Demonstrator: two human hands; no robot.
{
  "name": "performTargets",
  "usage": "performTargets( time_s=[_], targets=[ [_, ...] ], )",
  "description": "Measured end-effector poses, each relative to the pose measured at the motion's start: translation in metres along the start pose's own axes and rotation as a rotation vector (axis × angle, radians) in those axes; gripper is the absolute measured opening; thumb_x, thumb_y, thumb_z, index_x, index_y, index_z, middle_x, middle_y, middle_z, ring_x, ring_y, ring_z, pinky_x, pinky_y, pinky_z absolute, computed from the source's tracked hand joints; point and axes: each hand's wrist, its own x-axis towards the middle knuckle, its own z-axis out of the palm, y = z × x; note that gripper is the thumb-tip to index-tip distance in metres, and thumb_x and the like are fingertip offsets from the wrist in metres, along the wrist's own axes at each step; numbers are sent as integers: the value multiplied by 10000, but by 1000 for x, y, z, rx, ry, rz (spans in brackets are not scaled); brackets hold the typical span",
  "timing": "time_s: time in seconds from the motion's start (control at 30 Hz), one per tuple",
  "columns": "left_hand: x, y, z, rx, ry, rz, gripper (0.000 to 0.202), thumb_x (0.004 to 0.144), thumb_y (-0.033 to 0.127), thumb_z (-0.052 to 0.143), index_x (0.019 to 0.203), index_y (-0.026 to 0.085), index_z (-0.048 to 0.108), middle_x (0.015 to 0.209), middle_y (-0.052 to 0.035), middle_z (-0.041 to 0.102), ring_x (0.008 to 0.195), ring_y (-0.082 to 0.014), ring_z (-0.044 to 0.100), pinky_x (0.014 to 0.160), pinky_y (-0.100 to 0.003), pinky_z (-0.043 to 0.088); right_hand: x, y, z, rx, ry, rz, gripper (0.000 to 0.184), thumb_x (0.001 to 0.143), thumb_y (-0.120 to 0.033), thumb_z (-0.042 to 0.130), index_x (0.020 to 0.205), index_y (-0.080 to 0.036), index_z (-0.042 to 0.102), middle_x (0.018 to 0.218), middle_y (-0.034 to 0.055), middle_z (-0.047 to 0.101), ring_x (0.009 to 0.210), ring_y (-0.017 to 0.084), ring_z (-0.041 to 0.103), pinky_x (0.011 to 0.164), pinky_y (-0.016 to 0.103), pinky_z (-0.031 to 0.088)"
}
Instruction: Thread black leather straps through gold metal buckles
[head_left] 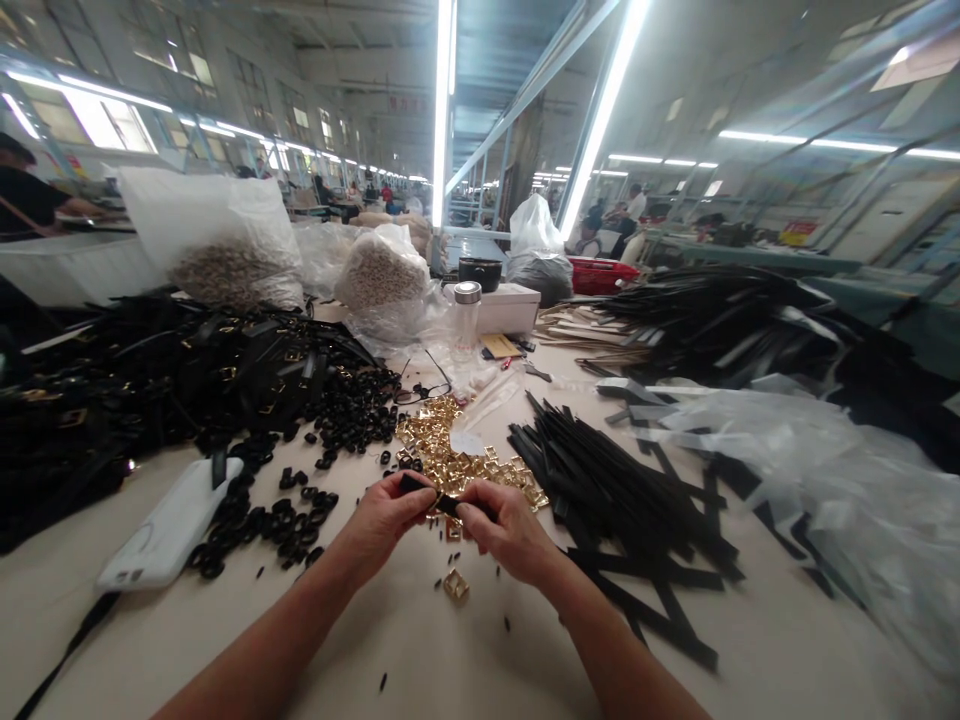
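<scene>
Between my two hands a short black strap point(414, 486) is stretched, with a bit of gold metal showing near its middle, likely a buckle but partly hidden by fingers. My left hand point(390, 510) pinches one end between thumb and fingers. Closed on the other end is my right hand point(506, 525). Just beyond them lies a heap of gold buckles point(442, 440). A loose pair of gold buckles point(455, 584) rests on the table nearer me, among small black bits. Right of my hands spreads a pile of black straps point(607, 480).
Black loops point(285, 520) lie scattered at left beside a white power bank point(172, 525) with a cable. Behind them rises a heap of buckled straps point(247, 360). A glass bottle point(466, 320), glasses point(424, 390) and filled bags point(382, 280) stand farther back. Plastic sheeting point(810, 450) covers the right side.
</scene>
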Motion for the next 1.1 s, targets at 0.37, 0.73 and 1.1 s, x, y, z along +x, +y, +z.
performTargets(
  time_s=[0.37,0.73,1.1],
  targets=[
    [-1,-10,13,-11,-67,-56,227,641,282,832,781,144,718,782,-42,684,736,-142,593,688,-237,452,0,1,5,-241,109,-122,151,871,-202,532,739,-194,605,669,-17,610,616,117,533,591,216,382],
    [2,-12,0,238,-29,6,274,649,351,815,669,127,658,580,7,566,537,-92,457,514,-215,345,1,4,8,76,63,-32,140,864,-306,582,798,-183,594,637,-28,593,526,98,540,497,197,424],
    [5,-4,-1,32,72,-32,310,648,330,827,824,147,650,726,-4,650,558,-65,553,541,-180,437,2,9,11,89,139,-13,165,852,-312,592,743,-195,555,586,-50,558,475,84,490,474,194,396]
  ],
)
